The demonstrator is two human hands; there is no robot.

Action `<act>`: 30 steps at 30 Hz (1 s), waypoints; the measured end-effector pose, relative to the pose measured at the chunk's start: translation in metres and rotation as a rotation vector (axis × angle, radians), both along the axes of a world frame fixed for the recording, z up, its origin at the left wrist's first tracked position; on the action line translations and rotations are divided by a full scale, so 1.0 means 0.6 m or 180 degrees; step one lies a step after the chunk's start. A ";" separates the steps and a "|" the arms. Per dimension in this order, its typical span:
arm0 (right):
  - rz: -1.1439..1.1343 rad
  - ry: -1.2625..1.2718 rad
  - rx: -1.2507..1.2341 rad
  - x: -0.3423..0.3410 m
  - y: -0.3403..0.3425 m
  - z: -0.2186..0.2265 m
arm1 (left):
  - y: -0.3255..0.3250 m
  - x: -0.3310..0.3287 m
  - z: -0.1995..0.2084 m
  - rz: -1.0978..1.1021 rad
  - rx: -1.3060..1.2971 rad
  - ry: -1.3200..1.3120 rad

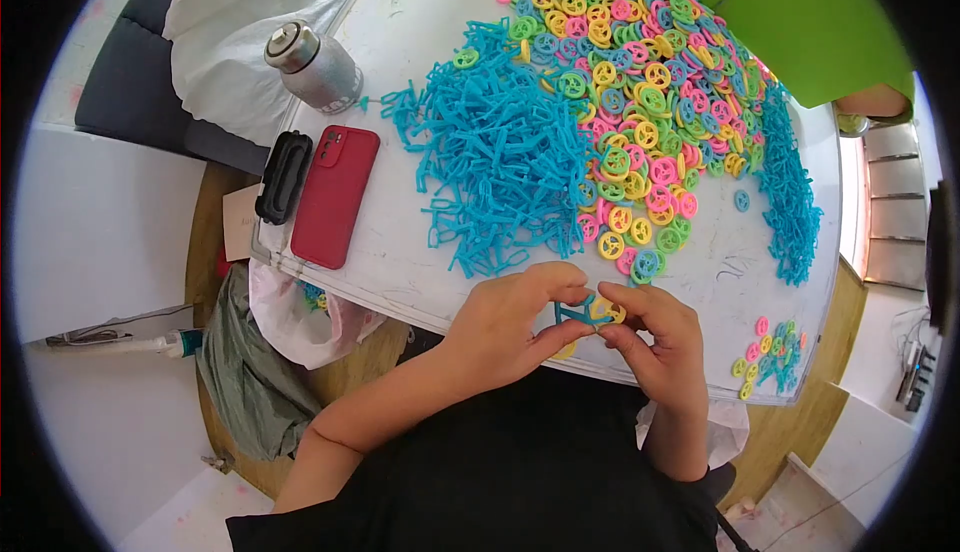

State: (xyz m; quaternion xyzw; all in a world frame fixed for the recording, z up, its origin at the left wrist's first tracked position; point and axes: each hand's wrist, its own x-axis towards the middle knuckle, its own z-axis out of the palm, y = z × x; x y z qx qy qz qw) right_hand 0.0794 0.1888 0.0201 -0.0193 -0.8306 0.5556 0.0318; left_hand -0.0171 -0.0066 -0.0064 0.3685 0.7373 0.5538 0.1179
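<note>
Close to the table's near edge, my left hand (pixel 510 324) pinches a small blue forked plastic piece (pixel 571 314) between thumb and fingers. Right beside it, my right hand (pixel 660 340) grips a yellow spoked plastic ring (pixel 606 309) that meets the blue piece; how the two are joined is too small to tell. Beyond my hands lies a heap of similar blue plastic pieces (pixel 505 147). A wide spread of pink, yellow, green and blue spoked rings (pixel 650 102) adjoins that heap on its right. Something yellow (pixel 566 351) shows just under my left hand.
At the left of the white table (pixel 400 297) are a red phone (pixel 336 197), an open black case (pixel 285 177) and a silver bottle (pixel 318 72). More blue pieces (pixel 788 192) line the right side. A small mixed cluster (pixel 768 357) sits at the near right corner.
</note>
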 end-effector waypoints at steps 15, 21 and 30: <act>-0.0431 -0.0509 -0.1707 0.006 -0.044 -0.013 | -0.110 0.011 0.079 0.0783 -0.1171 0.1056; -0.0174 0.0625 0.1329 -0.013 -0.028 -0.046 | -0.374 -0.059 0.113 0.3531 -0.2875 0.0150; -0.0075 0.0992 0.2376 -0.094 -0.031 -0.043 | -0.432 -0.089 -0.046 0.3385 -0.2993 0.0569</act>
